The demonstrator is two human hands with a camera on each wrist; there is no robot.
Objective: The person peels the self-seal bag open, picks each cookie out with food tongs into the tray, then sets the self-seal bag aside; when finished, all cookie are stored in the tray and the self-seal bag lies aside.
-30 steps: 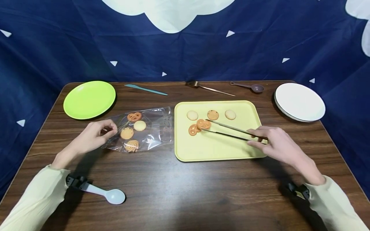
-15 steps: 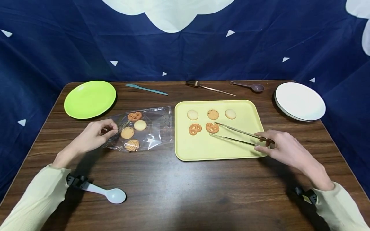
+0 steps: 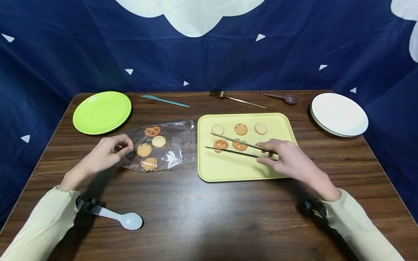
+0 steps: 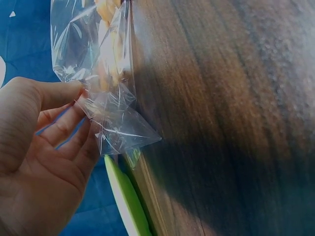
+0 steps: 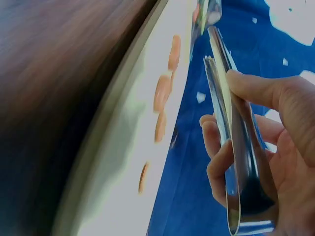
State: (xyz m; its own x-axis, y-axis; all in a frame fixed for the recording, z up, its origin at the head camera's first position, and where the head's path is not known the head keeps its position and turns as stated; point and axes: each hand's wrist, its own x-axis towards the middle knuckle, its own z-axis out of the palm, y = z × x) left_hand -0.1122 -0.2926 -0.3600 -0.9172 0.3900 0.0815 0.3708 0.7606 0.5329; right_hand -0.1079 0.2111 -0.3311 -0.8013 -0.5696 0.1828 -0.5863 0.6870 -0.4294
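Observation:
My left hand [image 3: 109, 152] pinches the left edge of a clear plastic bag [image 3: 177, 145], thumb against fingertips in the left wrist view. Inside the bag lie a pretzel-shaped cookie [image 3: 152, 131], a pale round cookie [image 3: 159, 141], a speckled round cookie [image 3: 144, 149] and a swirled cookie [image 3: 150, 164]. My right hand [image 3: 292, 159] holds metal tongs [image 5: 246, 162], their arms spread and nothing gripped at the tips. The tongs reach across the yellow tray [image 3: 241, 172], overlapping two pretzel cookies [image 3: 220, 145] in the head view. Behind these, a speckled cookie [image 3: 241, 129] lies between two pale cookies [image 3: 260, 128].
At the back left stands a green plate [image 3: 102, 112]; white plates [image 3: 339, 114] are stacked at the back right. A blue knife [image 3: 165, 101], a fork [image 3: 238, 99] and a brown measuring spoon [image 3: 290, 99] line the far edge. A pale spoon [image 3: 130, 221] lies near my left wrist.
The tongs let go of a pretzel cookie, which now lies on the tray right of the other one. They then moved left over both. My left hand and the bag stayed put.

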